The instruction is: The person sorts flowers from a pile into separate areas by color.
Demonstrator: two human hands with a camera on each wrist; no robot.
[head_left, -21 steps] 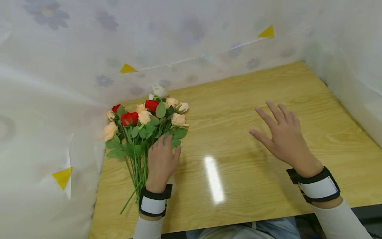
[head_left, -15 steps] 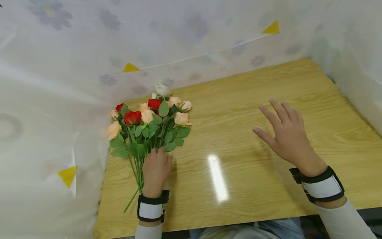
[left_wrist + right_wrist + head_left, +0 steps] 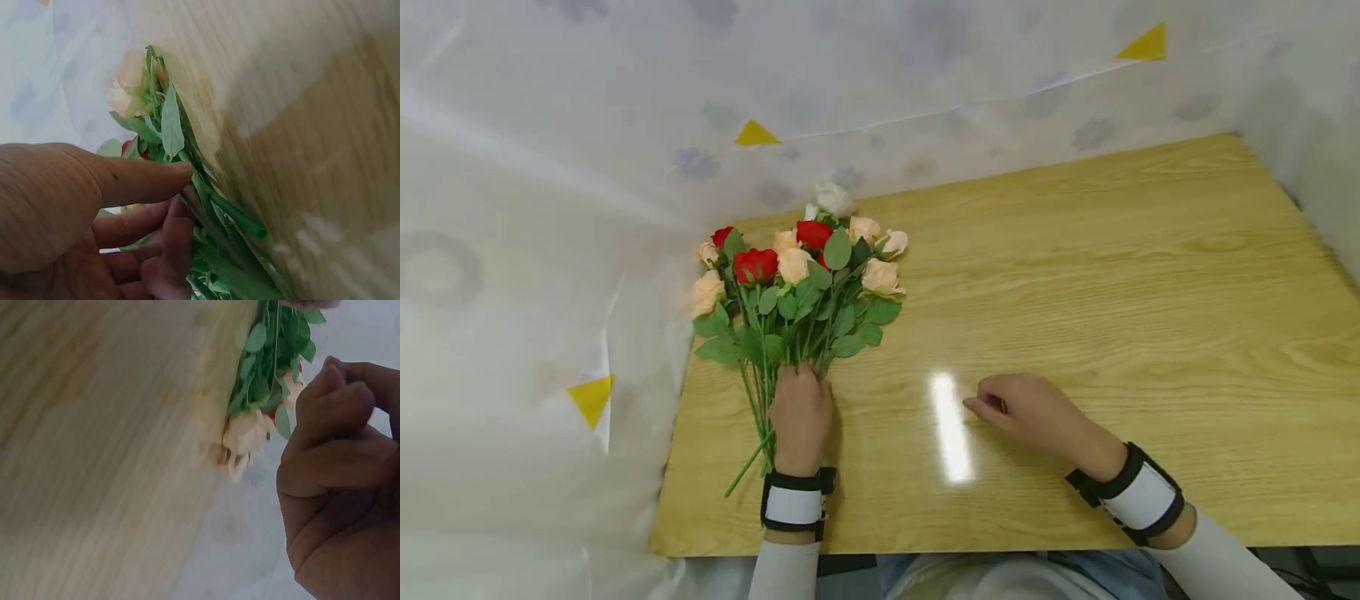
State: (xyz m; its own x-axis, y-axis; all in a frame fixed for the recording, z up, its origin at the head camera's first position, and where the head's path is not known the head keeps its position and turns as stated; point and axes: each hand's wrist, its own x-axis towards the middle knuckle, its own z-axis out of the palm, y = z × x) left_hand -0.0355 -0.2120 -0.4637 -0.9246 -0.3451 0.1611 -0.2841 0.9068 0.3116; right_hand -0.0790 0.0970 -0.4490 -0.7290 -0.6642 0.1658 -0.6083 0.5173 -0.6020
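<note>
A bunch of roses, with a red rose (image 3: 756,265), several peach roses (image 3: 794,266) and a white rose (image 3: 835,199), lies at the left of the table, blooms away from me. Over its green stems (image 3: 758,408) is my left hand (image 3: 801,417). In the left wrist view its thumb (image 3: 144,179) and curled fingers pinch a thin stem (image 3: 212,224) close to a cut stem end (image 3: 240,220). To the right of the bunch, my right hand (image 3: 1033,417) hovers low over the wood with its fingers curled inward, holding nothing, as the right wrist view shows.
The wooden table (image 3: 1075,275) meets a pale flower-patterned sheet (image 3: 887,92) along the back and left. Yellow triangles (image 3: 758,133) mark the sheet. A bright light reflection (image 3: 951,429) lies between my hands, and the table's front edge runs close to my body.
My left hand has drawn back from the leaves down to the stems and closed its fingers. The right hand has come left and nearer to me, its spread fingers now curled.
</note>
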